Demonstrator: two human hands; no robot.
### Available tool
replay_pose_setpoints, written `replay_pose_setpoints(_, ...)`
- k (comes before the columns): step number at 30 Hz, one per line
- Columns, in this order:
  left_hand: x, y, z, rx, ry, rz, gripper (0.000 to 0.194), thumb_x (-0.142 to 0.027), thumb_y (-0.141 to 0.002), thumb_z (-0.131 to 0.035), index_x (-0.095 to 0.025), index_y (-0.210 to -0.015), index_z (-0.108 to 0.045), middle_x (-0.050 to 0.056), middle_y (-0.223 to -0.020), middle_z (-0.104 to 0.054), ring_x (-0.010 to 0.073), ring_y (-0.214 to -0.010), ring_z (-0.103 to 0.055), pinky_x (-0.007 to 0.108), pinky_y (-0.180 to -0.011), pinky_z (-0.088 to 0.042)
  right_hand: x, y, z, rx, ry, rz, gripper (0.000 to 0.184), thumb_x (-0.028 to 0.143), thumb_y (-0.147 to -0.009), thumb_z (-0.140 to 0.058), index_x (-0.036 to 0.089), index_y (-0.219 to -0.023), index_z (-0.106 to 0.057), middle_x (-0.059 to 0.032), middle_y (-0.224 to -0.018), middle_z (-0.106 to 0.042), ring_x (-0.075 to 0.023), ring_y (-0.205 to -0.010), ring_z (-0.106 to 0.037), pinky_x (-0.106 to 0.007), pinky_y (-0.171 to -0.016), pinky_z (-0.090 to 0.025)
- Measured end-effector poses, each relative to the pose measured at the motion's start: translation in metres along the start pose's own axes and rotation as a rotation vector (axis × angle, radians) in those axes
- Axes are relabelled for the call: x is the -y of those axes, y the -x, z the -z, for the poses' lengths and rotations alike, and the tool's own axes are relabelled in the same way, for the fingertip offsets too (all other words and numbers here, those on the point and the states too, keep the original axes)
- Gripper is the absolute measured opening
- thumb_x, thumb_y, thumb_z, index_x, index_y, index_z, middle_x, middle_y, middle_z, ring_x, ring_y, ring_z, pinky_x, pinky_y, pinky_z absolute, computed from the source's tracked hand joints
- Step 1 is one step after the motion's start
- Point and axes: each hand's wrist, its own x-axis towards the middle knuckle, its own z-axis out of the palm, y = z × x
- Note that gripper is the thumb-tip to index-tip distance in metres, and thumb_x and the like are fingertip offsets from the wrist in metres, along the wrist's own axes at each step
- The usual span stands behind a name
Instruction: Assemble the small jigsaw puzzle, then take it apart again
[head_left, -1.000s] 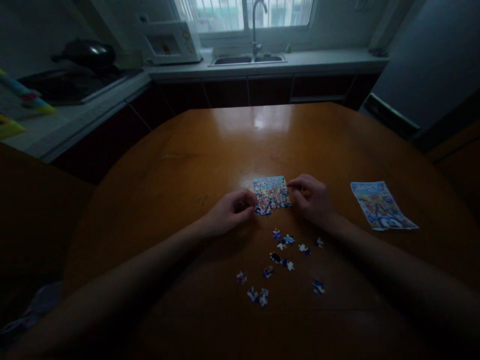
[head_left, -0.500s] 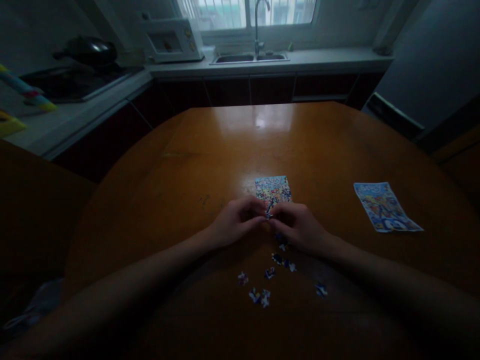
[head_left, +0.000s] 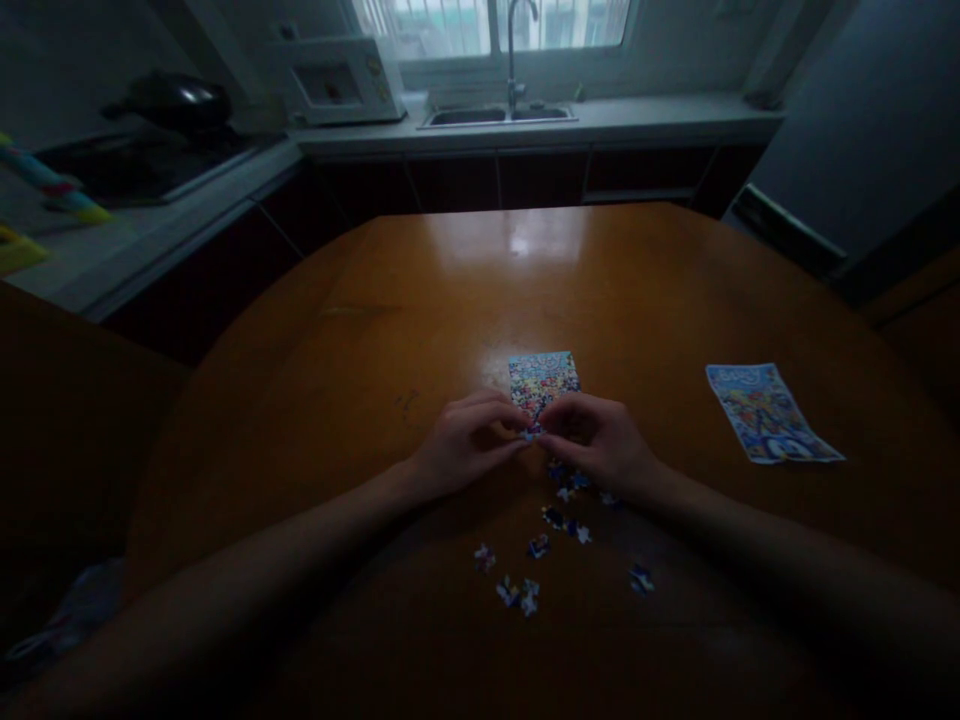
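Note:
A partly assembled jigsaw puzzle [head_left: 541, 375] lies near the middle of the table, its lower edge partly covered by my fingers. At that edge, my left hand [head_left: 476, 437] and my right hand [head_left: 600, 440] meet with their fingertips closed on a small puzzle piece [head_left: 531, 432]. Whether the piece is joined to the puzzle I cannot tell. Loose puzzle pieces [head_left: 553, 517] are scattered below the hands, and several lie close under my right hand. A pair of pieces [head_left: 517, 594] sits nearest to me, and a single piece [head_left: 641, 578] lies off to the right.
A creased picture sheet [head_left: 772, 412] lies to the right on the wooden table [head_left: 420, 290]. Beyond the table, a counter holds a microwave [head_left: 337, 85], a sink [head_left: 499, 116] and, at the left, a stove with a black pan [head_left: 180, 102].
My right hand has shifted slightly up and its fingers have moved, uncovering more loose pieces beneath it. Both hands stay at the puzzle's lower edge.

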Motion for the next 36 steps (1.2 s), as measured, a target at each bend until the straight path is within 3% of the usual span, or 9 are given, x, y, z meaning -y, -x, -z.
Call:
replay_pose_setpoints(5,0.001,0.001,0.000,0.000,0.009,0.053,0.014,-0.024,-0.088,-0.073,-0.017,-0.100,-0.071,0.006,-0.091,-0.072,0.0144,-0.082,-0.068,0.027,-0.073,-0.057,0.001,0.000,0.006,0.024,0.225,0.315,0.004,0.019,-0.088,-0.069,0.022,-0.090,-0.069,-0.0044,-0.088,-0.069,-0.0165,-0.080,-0.066,-0.033,-0.071,-0.057)
replay_pose_setpoints(8,0.001,0.001,-0.001,-0.003,0.026,0.064,0.013,-0.023,-0.088,-0.073,-0.016,-0.100,-0.071,0.006,-0.091,-0.073,0.0141,-0.082,-0.068,0.026,-0.073,-0.056,0.000,-0.001,0.008,0.025,0.278,0.410,0.008,0.017,-0.090,-0.066,0.022,-0.094,-0.071,-0.0076,-0.097,-0.070,-0.0182,-0.088,-0.069,-0.034,-0.074,-0.059)
replay_pose_setpoints(13,0.000,0.003,-0.001,0.017,0.029,0.098,0.012,-0.023,-0.088,-0.073,-0.016,-0.097,-0.070,0.005,-0.090,-0.072,0.0145,-0.082,-0.068,0.027,-0.074,-0.055,0.001,-0.002,0.009,0.057,0.291,0.449,0.010,0.018,-0.092,-0.065,0.023,-0.097,-0.072,-0.0071,-0.097,-0.071,-0.0180,-0.089,-0.070,-0.034,-0.074,-0.061)
replay_pose_setpoints(16,0.001,0.003,0.000,0.022,0.003,0.099,0.020,-0.024,-0.089,-0.071,-0.016,-0.107,-0.069,0.007,-0.099,-0.073,0.0163,-0.089,-0.068,0.030,-0.080,-0.056,0.001,-0.004,0.015,0.056,0.318,0.459,0.012,0.019,-0.092,-0.064,0.024,-0.098,-0.073,-0.0072,-0.098,-0.072,-0.0179,-0.089,-0.070,-0.034,-0.075,-0.060)
replay_pose_setpoints(20,0.007,0.000,0.002,0.097,-0.129,0.005,0.024,-0.020,-0.096,-0.057,-0.018,-0.118,-0.068,0.008,-0.112,-0.073,0.0204,-0.104,-0.064,0.039,-0.093,-0.053,-0.006,-0.012,0.035,0.011,0.422,0.434,0.013,0.019,-0.091,-0.064,0.023,-0.096,-0.075,-0.0070,-0.097,-0.072,-0.0186,-0.088,-0.069,-0.035,-0.077,-0.059)
replay_pose_setpoints(24,0.013,0.000,0.000,0.210,-0.310,-0.071,0.027,-0.019,-0.097,-0.056,-0.022,-0.120,-0.069,0.006,-0.124,-0.071,0.0225,-0.111,-0.059,0.044,-0.100,-0.049,-0.017,-0.016,0.047,0.070,0.537,0.435,0.012,0.018,-0.091,-0.064,0.021,-0.094,-0.075,-0.0073,-0.093,-0.070,-0.0185,-0.085,-0.067,-0.034,-0.074,-0.057)
replay_pose_setpoints(29,0.019,0.005,-0.002,0.251,-0.393,-0.095,0.029,-0.020,-0.096,-0.057,-0.025,-0.122,-0.070,0.003,-0.129,-0.070,0.0226,-0.114,-0.057,0.043,-0.103,-0.049,-0.023,-0.015,0.043,0.211,0.618,0.466,0.012,0.015,-0.093,-0.062,0.019,-0.093,-0.074,-0.0073,-0.092,-0.069,-0.0180,-0.084,-0.062,-0.033,-0.073,-0.053)
replay_pose_setpoints(36,0.017,0.002,0.000,0.289,-0.391,-0.080,0.030,-0.019,-0.096,-0.055,-0.023,-0.123,-0.069,0.003,-0.127,-0.070,0.0226,-0.113,-0.056,0.042,-0.102,-0.049,-0.024,-0.014,0.042,0.247,0.666,0.461,0.016,0.015,-0.094,-0.060,0.021,-0.090,-0.075,-0.0065,-0.090,-0.069,-0.0177,-0.083,-0.060,-0.033,-0.073,-0.052)
